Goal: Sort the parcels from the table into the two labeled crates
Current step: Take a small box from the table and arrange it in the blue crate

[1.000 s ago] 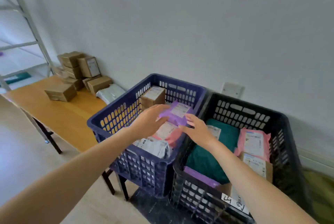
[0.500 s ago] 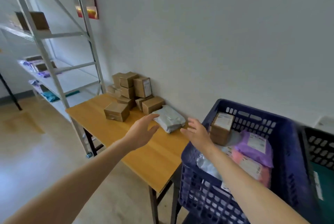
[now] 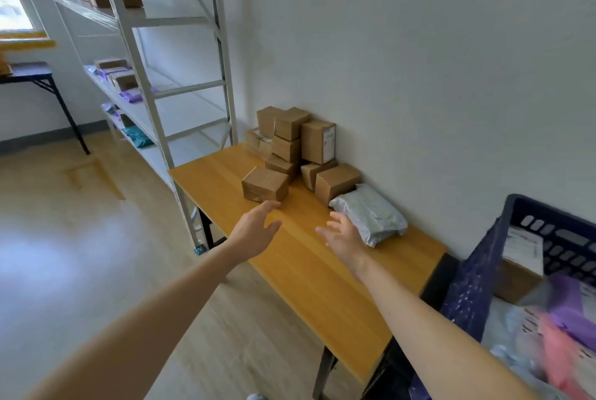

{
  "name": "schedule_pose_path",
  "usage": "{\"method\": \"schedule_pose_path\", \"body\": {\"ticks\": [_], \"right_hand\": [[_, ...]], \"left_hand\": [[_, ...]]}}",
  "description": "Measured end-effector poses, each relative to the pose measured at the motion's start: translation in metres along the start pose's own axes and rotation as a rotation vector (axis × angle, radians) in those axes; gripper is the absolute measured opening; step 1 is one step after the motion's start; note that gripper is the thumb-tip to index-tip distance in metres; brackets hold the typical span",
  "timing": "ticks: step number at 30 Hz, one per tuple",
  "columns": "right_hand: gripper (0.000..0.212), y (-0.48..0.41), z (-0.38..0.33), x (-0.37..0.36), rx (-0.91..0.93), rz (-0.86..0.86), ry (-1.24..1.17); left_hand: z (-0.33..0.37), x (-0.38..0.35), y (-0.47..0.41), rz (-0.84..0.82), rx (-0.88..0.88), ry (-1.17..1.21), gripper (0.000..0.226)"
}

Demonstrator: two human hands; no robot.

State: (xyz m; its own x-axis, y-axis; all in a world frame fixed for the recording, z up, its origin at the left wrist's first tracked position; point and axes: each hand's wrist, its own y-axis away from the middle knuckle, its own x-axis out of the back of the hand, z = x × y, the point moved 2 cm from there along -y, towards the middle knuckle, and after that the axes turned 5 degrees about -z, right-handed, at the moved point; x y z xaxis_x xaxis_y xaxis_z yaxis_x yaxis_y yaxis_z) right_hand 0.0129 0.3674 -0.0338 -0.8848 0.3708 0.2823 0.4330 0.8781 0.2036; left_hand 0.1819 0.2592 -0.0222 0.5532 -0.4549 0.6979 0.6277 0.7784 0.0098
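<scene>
Several brown cardboard boxes (image 3: 292, 141) are stacked against the wall on the wooden table (image 3: 309, 267). One lone box (image 3: 265, 184) sits in front of the stack. A grey padded mailer (image 3: 371, 214) lies to the right of the boxes. My left hand (image 3: 256, 232) hovers open over the table just below the lone box, holding nothing. My right hand (image 3: 343, 236) is open too, fingers spread, just left of the grey mailer. The blue crate (image 3: 477, 286) stands at the right edge with a purple parcel (image 3: 571, 306), a pink one and a box inside.
A white metal shelving rack (image 3: 142, 83) with boxes and mailers stands left of the table. A black folding table (image 3: 35, 77) stands at the far left. Wooden floor lies below and left. The wall runs behind the table.
The purple parcel that both hands held over the blue crate now lies in it. The view has swung left and both empty hands have moved over the table toward the boxes.
</scene>
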Motion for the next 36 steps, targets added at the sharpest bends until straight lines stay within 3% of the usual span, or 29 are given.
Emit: {"method": "schedule_pose_path", "body": {"ticks": [11,26,36], "right_hand": [[0.057,-0.169,0.018,-0.068,-0.101,-0.095,-0.028],[0.055,-0.307,0.046,-0.112,-0.304,-0.044,-0.077],[0.074,-0.366,0.062,-0.149,-0.485,0.077,-0.148]], "left_hand": [[-0.120,0.035,-0.147,-0.095,0.133,-0.074,0.042],[-0.229,0.043,-0.294,-0.247,0.328,-0.068,0.047],[-0.271,0.039,-0.378,-0.466,0.331,-0.026,0.054]]}}
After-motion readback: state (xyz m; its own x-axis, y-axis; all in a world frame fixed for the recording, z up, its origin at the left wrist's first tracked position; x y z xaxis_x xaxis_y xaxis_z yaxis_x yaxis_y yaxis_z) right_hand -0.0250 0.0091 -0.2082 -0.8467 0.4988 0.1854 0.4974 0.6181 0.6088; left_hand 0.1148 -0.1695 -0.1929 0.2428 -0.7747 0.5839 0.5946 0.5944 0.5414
